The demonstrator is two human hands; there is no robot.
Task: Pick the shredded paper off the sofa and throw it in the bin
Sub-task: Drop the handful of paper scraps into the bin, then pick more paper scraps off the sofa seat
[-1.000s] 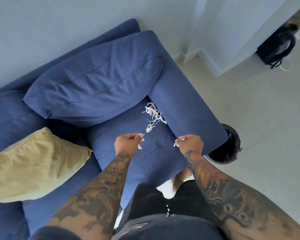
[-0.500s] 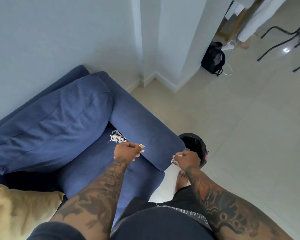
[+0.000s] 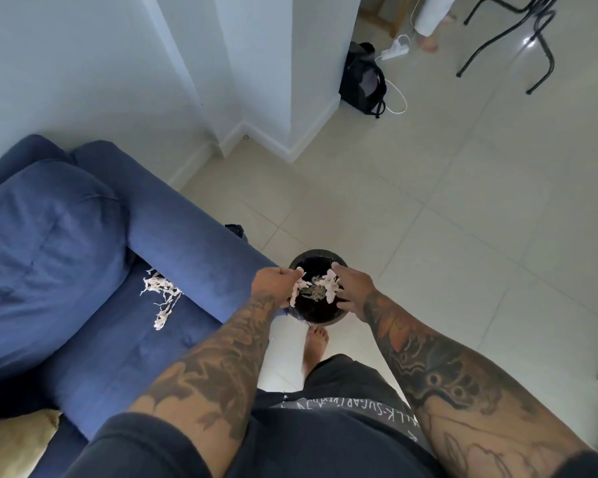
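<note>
Both our hands have swung from the blue fabric sofa (image 3: 173,236) to above the round black bin (image 3: 316,317). Our left hand (image 3: 273,282) pinches white paper shreds (image 3: 296,291) in curled fingers; our right hand (image 3: 353,288), fingers spread loosely, lets shreds (image 3: 330,288) fall. More shredded paper (image 3: 161,294) lies on the sofa seat, left of the bin.

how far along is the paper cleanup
Partway. Both hands, left hand and right hand, hang over the round black bin, with white shredded paper between them above its opening. A clump of white shreds remains on the blue fabric sofa seat.
</note>
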